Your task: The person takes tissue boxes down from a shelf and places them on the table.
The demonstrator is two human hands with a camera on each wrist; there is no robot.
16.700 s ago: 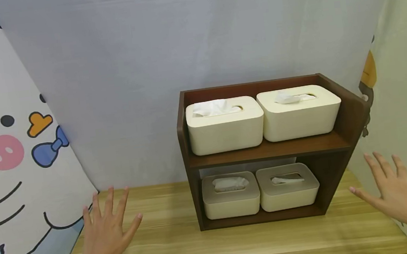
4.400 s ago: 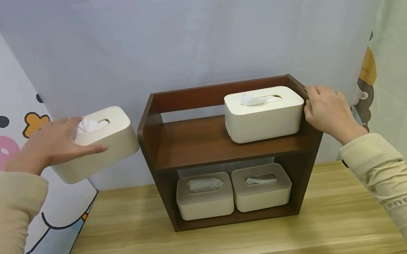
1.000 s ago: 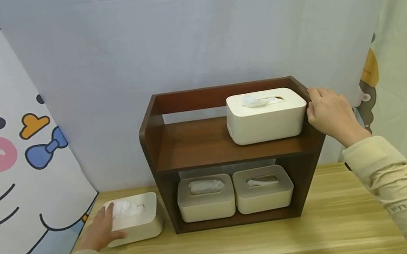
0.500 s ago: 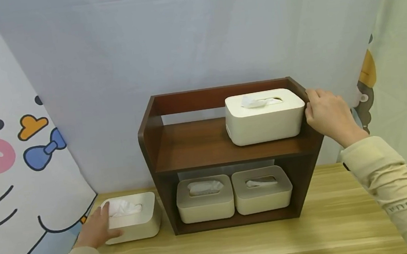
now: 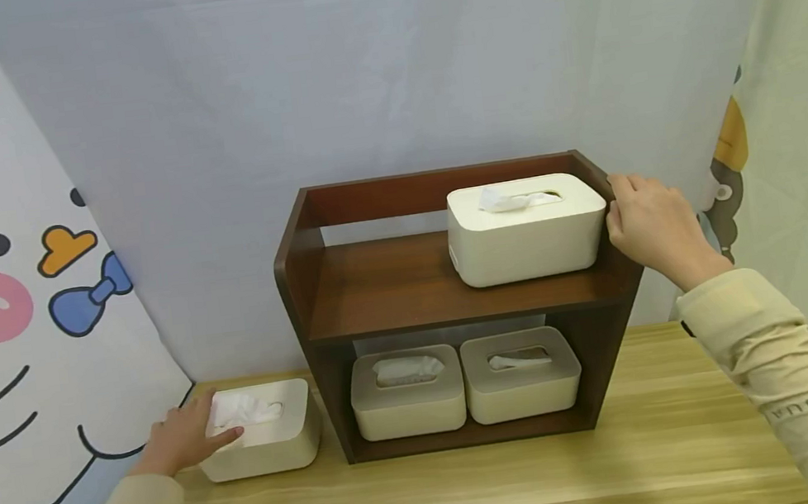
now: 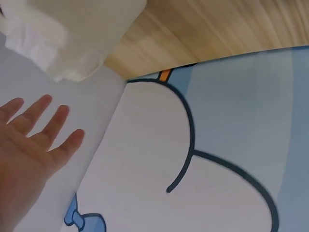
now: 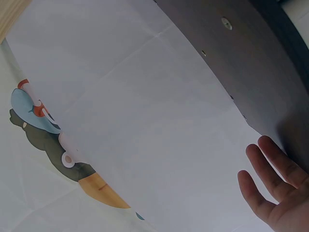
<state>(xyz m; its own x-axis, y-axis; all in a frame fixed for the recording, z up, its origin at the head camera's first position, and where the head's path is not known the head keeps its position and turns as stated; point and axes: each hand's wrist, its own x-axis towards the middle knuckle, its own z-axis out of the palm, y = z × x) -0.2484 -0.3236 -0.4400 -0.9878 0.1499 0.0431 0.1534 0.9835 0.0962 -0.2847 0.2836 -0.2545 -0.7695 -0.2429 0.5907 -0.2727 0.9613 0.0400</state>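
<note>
A cream tissue box (image 5: 266,455) stands on the table left of the brown two-tier shelf (image 5: 393,286), a white tissue showing in its slot. At this box's left end my left hand (image 5: 180,438) has its thumb reaching over the front corner. In the left wrist view, the fingers (image 6: 57,123) are spread and apart from the box (image 6: 91,34). My right hand (image 5: 655,225) holds the upper edge of the shelf's right side panel (image 7: 241,63), thumb toward the inside, other fingers along the outside. Another cream tissue box (image 5: 528,242) sits on the upper tier's right side.
Two tissue boxes with greyish lids, a left one (image 5: 409,397) and a right one (image 5: 523,380), sit side by side in the lower tier. A wood-grain table (image 5: 432,498) bears the shelf. Cloth backdrops, one with a cartoon bird (image 5: 25,345), rise behind and at the sides.
Since the oldest frame, the shelf has shifted left and the upper-left tissue box has come down onto the table. Lately my left hand has eased leftward off it. My right hand stays put.
</note>
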